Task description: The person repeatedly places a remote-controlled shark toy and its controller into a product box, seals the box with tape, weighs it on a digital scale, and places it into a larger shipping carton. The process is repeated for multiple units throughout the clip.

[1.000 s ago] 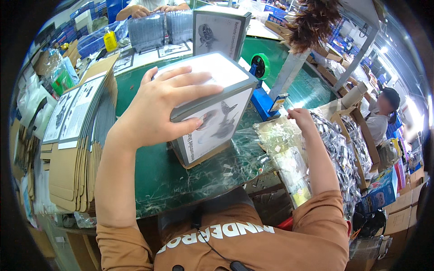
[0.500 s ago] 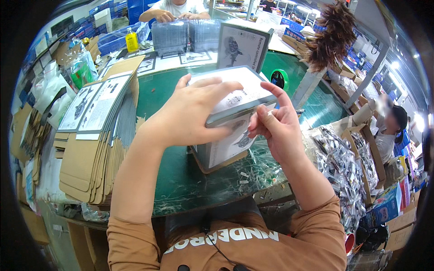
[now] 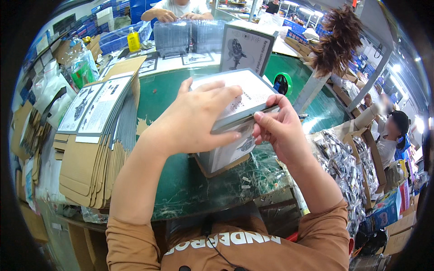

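Note:
A white and grey printed cardboard box (image 3: 231, 152) stands upright on the green table in front of me, its top closed over. My left hand (image 3: 194, 110) spans the top edge, fingers spread on the top panel and thumb pressed along the near side. At the top's right corner, my right hand (image 3: 280, 124) pinches the edge between thumb and fingers. Whether a small piece such as a sticker sits between those fingertips cannot be made out. Behind it stands a second printed box (image 3: 246, 47), upright, with a picture on its face.
Flattened cartons (image 3: 97, 131) are stacked on the left. Clear plastic trays (image 3: 176, 38) stand by a co-worker at the back. A green tape roll (image 3: 283, 84) lies near a post with a brown feather duster (image 3: 337, 40). Small bagged parts (image 3: 339, 167) are heaped on the right.
My right index finger has come down from above the box, and the fingertips now press on its top right corner. My left hand stays on the box, shifted slightly.

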`<state>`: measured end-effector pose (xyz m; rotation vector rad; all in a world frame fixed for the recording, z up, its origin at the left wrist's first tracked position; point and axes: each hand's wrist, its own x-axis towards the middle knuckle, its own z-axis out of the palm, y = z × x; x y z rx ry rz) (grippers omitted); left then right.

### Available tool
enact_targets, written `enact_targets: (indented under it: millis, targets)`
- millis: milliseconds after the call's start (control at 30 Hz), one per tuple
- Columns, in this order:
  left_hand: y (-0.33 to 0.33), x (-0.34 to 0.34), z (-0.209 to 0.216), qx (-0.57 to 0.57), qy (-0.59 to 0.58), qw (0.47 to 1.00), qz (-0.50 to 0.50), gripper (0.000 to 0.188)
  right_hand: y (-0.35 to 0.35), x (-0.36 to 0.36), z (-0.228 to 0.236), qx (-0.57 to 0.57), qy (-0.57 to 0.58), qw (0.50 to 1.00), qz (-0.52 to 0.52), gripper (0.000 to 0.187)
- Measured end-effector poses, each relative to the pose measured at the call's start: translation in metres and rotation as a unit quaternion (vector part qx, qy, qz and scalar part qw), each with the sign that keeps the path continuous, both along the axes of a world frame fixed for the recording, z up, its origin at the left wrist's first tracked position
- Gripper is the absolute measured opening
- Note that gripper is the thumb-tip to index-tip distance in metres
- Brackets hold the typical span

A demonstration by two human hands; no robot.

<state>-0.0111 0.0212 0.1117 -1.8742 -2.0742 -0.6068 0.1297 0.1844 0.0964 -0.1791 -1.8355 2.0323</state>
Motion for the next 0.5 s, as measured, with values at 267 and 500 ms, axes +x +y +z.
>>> enact_targets:
  millis: [267, 500]
  targets:
    - [0.003, 0.005, 0.004, 0.025, 0.001, 1.000, 0.011, 0.070, -0.002, 0.003, -0.022, 0.019, 0.199, 0.980, 0.002, 0.030]
    - [0.000, 0.004, 0.010, -0.011, 0.025, 1.000, 0.014, 0.073, 0.003, 0.002, 0.001, 0.006, 0.387, 0.920, 0.069, 0.028]
